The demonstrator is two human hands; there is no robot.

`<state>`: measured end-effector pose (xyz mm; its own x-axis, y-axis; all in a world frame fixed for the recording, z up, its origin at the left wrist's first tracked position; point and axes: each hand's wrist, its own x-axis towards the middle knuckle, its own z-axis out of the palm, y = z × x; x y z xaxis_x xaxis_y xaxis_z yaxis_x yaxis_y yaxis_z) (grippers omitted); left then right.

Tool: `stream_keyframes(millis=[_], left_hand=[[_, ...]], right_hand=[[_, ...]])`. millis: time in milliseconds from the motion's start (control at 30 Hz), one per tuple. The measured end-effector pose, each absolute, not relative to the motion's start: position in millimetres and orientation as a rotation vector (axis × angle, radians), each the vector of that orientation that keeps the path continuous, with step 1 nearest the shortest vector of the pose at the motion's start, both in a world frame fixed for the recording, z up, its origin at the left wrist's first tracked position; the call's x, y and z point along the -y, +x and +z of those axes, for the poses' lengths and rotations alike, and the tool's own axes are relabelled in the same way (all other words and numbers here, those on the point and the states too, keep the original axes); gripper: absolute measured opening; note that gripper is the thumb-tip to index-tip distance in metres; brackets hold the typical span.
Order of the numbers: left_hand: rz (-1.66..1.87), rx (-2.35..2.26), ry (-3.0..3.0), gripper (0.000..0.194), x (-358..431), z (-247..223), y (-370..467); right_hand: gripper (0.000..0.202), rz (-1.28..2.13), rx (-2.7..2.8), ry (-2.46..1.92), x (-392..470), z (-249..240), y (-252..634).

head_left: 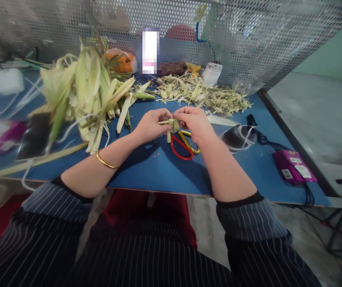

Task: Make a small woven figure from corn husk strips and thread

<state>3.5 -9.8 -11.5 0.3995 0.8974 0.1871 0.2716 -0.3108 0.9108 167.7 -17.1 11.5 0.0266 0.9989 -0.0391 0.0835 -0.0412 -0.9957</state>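
- Decent open room on the blue surface [155,175] along its near edge; the corn husk pile [84,87] crowds the left, and scissors [185,148] with red and yellow handles sit by the hands.
- The folded husk piece [172,126] is small, pale green, one strip hanging down. Left hand [150,125] and right hand [195,122] both have their fingers pinched on it.
- Shredded husk scraps [200,93] toward the back, perforated metal screen [176,16] behind.

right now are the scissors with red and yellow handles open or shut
Cannot tell: only the scissors' looped handles show on the blue table; the blades are out of sight.
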Motion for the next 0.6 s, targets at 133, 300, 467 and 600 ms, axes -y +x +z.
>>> stream_keyframes(millis=[133,300,467,600], left_hand=[[0.816,-0.994,1.635,0.017,17,-2,7],[0.638,-0.934,1.548,0.019,21,6,3],[0.617,-0.942,1.467,0.021,18,5,-2],[0.6,-0.998,1.438,0.024,19,3,1]], right_hand=[[0.022,1.184,1.248,-1.339,11,12,171],[0.028,1.024,1.145,-1.277,9,7,165],[0.027,0.998,1.114,-1.255,12,3,156],[0.023,1.013,1.171,-1.229,16,1,153]])
